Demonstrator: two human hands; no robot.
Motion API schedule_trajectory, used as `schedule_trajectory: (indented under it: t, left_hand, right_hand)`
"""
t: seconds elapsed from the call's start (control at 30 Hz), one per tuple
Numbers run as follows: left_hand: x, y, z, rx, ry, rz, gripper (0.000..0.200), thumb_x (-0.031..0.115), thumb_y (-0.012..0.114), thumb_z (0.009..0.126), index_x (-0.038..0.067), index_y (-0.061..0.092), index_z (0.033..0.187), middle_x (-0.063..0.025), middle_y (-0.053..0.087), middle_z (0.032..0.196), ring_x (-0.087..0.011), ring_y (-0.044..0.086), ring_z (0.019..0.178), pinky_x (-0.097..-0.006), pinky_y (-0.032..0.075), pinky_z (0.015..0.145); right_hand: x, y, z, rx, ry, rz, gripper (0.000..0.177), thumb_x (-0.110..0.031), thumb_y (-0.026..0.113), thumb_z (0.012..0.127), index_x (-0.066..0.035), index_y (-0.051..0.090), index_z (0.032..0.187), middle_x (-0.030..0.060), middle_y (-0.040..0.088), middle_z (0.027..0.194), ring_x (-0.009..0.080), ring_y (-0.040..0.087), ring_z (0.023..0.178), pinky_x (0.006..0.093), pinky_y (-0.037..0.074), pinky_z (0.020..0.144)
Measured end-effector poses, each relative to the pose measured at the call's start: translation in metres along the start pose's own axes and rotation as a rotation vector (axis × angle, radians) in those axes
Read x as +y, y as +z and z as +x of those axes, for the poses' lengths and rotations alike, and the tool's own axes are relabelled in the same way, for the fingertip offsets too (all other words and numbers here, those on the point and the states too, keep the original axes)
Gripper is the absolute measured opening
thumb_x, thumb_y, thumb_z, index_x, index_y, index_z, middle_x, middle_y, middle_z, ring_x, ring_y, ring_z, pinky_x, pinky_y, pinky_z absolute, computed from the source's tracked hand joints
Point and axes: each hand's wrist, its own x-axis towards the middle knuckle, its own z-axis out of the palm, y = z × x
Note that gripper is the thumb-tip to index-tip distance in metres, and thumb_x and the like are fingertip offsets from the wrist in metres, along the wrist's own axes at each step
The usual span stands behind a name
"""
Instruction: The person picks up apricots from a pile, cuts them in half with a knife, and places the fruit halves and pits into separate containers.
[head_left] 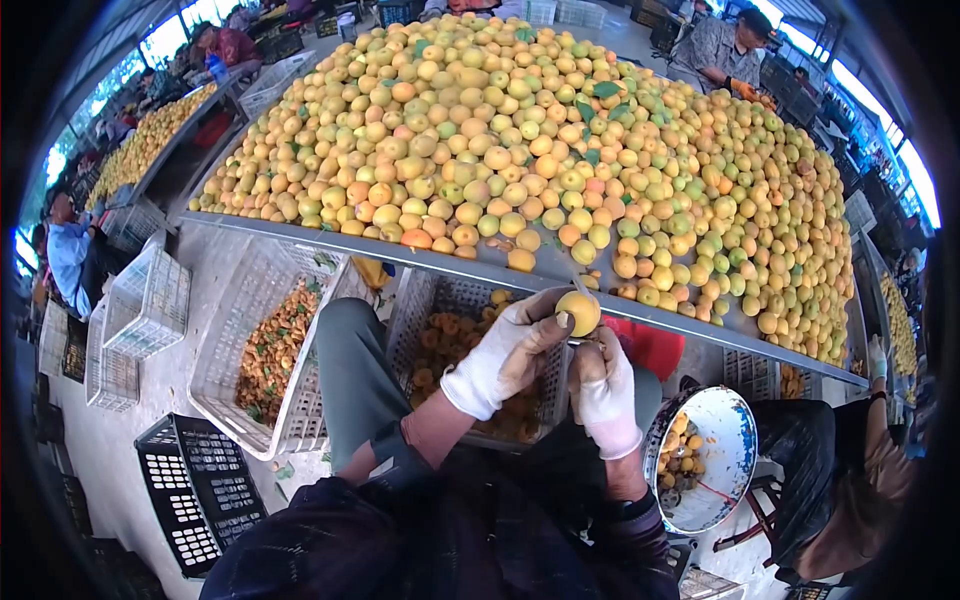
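Observation:
A yellow apricot is pinched in the fingers of my left hand, which wears a white glove with dirty fingertips. Just below the fruit, my right hand, gloved the same way, has its fingers closed close to the apricot. What those fingers grip is too small to make out. Both hands are above my lap, in front of the metal table edge. Beneath them stands a crate with orange fruit pieces in it.
A large heap of apricots covers the table. To the left are a white crate of pits and scraps and a black crate. A white bucket with fruit and a red container are at right. Several people sit nearby.

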Motion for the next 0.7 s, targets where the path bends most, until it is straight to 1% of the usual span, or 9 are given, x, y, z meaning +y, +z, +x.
schedule_trajectory:
  t: [0.07,0.13,0.17,0.23,0.33,0.4,0.47,0.63,0.7]
  left_hand:
    - [0.022,-0.015,0.005,-0.145,-0.02,0.426,0.041,0.024,0.067,0.086,0.001,0.055,0.117,-0.0022,0.06,0.104,-0.0098,0.054,0.1,-0.0226,0.043,0.086]
    - [0.036,-0.01,0.007,-0.155,-0.115,0.673,0.039,0.022,0.066,0.085,0.0,0.056,0.116,-0.0022,0.061,0.102,-0.0105,0.055,0.097,-0.0241,0.044,0.086]
    - [0.029,-0.008,0.005,-0.154,-0.111,0.673,0.039,0.022,0.066,0.085,0.0,0.056,0.116,-0.0022,0.061,0.102,-0.0105,0.055,0.097,-0.0241,0.044,0.086]
    - [0.0,-0.002,0.001,0.011,0.008,0.244,0.042,0.023,0.066,0.086,0.0,0.054,0.118,-0.0029,0.059,0.105,-0.0111,0.054,0.099,-0.0247,0.042,0.089]
    - [-0.027,0.01,-0.006,0.014,-0.013,-0.075,0.052,0.032,0.064,0.087,0.0,0.047,0.126,-0.0047,0.055,0.116,-0.0123,0.05,0.106,-0.0258,0.04,0.093]
    - [-0.019,0.002,-0.003,0.011,-0.023,-0.046,0.052,0.036,0.065,0.086,0.001,0.051,0.122,-0.0037,0.057,0.111,-0.0118,0.052,0.103,-0.0259,0.041,0.092]
    - [0.0,-0.012,0.004,-0.176,-0.06,0.385,0.047,0.032,0.063,0.087,0.001,0.052,0.121,-0.005,0.058,0.111,-0.012,0.053,0.104,-0.0263,0.043,0.09]
    - [0.042,-0.018,0.014,-0.295,-0.263,0.775,0.052,0.027,0.071,0.077,-0.002,0.056,0.118,-0.0062,0.063,0.106,-0.0124,0.057,0.096,-0.0261,0.044,0.089]
    - [0.042,-0.02,0.011,-0.322,-0.275,0.796,0.052,0.026,0.071,0.077,-0.002,0.056,0.118,-0.0065,0.063,0.107,-0.0125,0.057,0.097,-0.0255,0.044,0.089]
  right_hand:
    - [0.007,-0.012,0.002,-0.087,-0.112,-0.17,0.032,-0.03,0.046,0.096,0.001,0.05,0.105,-0.004,0.041,0.061,0.0039,0.038,0.052,0.0199,0.032,0.047]
    - [0.009,-0.021,0.003,-0.16,-0.056,-0.152,0.031,-0.029,0.046,0.096,0.0,0.051,0.104,-0.0031,0.042,0.059,0.004,0.038,0.049,0.0198,0.031,0.044]
    - [0.007,-0.021,0.001,-0.163,-0.059,-0.153,0.031,-0.029,0.046,0.096,0.0,0.051,0.104,-0.0031,0.042,0.059,0.004,0.038,0.049,0.0198,0.031,0.044]
    - [0.003,-0.016,-0.003,-0.154,0.212,0.318,0.034,-0.028,0.052,0.093,0.002,0.051,0.108,0.0011,0.05,0.064,0.0067,0.046,0.056,0.0213,0.036,0.052]
    - [0.011,-0.005,-0.005,-0.077,0.136,0.311,0.034,-0.029,0.051,0.093,0.001,0.05,0.108,-0.0023,0.047,0.065,0.0049,0.041,0.054,0.0198,0.034,0.05]
    - [0.002,-0.012,-0.006,-0.072,0.138,0.288,0.031,-0.029,0.051,0.093,0.0,0.051,0.104,-0.0021,0.048,0.066,0.0048,0.043,0.055,0.0199,0.034,0.05]
    - [-0.005,-0.028,-0.005,-0.204,0.207,0.108,0.031,-0.03,0.051,0.093,-0.001,0.051,0.104,-0.0035,0.048,0.067,0.0039,0.044,0.057,0.0199,0.034,0.05]
    - [-0.014,-0.042,-0.002,-0.32,0.064,-0.317,0.022,-0.021,0.056,0.086,0.0,0.056,0.091,0.0149,0.059,0.072,0.0251,0.06,0.066,0.0327,0.047,0.063]
    - [-0.023,-0.048,0.006,-0.395,0.11,-0.376,0.023,-0.022,0.055,0.086,0.0,0.056,0.091,0.0151,0.059,0.072,0.0263,0.061,0.068,0.033,0.047,0.064]
